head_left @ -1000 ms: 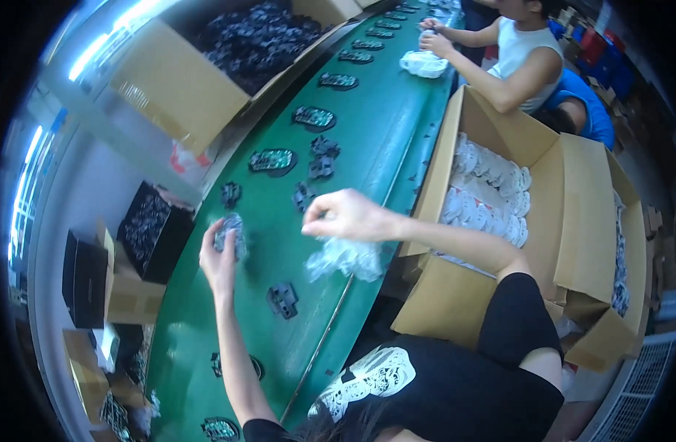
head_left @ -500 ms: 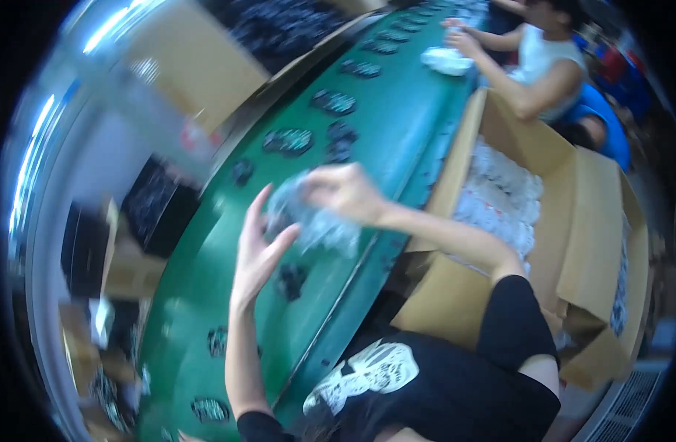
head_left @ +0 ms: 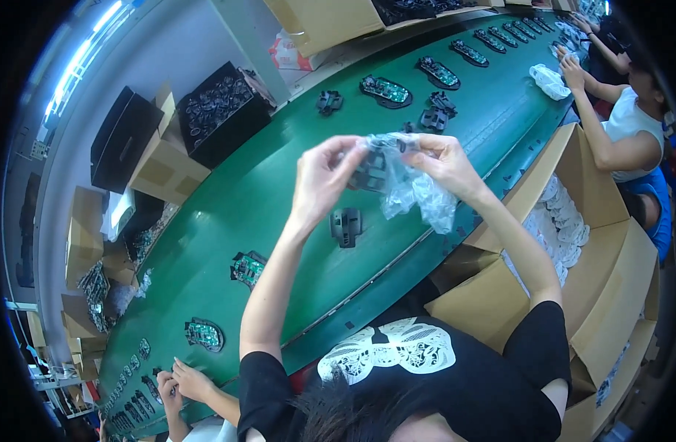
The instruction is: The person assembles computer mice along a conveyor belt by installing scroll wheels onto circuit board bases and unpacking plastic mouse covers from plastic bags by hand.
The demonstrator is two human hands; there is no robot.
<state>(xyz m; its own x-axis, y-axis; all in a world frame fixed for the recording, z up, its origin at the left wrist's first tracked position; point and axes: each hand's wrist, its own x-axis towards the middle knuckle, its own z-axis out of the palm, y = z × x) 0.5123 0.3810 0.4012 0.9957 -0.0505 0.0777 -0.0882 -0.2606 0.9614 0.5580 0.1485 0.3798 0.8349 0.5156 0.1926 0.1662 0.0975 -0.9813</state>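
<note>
A crumpled clear plastic bag (head_left: 419, 193) is stretched between my hands above the green belt. My left hand (head_left: 323, 177) pinches its left side between thumb and fingers. My right hand (head_left: 450, 168) grips the upper right side, and the loose film hangs below it. A dark plastic part (head_left: 367, 175) shows behind or through the film; I cannot tell whether it is inside. Below the hands, a black plastic piece with slots (head_left: 346, 227) lies on the belt. Further black pieces (head_left: 436, 114) lie just beyond the bag.
The green conveyor belt (head_left: 293, 295) carries a row of black shells with green circuit boards (head_left: 386, 90). An open carton (head_left: 603, 272) with white bagged items stands at my right. Co-workers' hands (head_left: 183, 387) work at lower left and upper right. Black boxes (head_left: 223, 121) line the far side.
My left hand was spread beside the bag and now pinches it. The bag is drawn out between both hands. My view has turned, so the belt and boxes sit differently.
</note>
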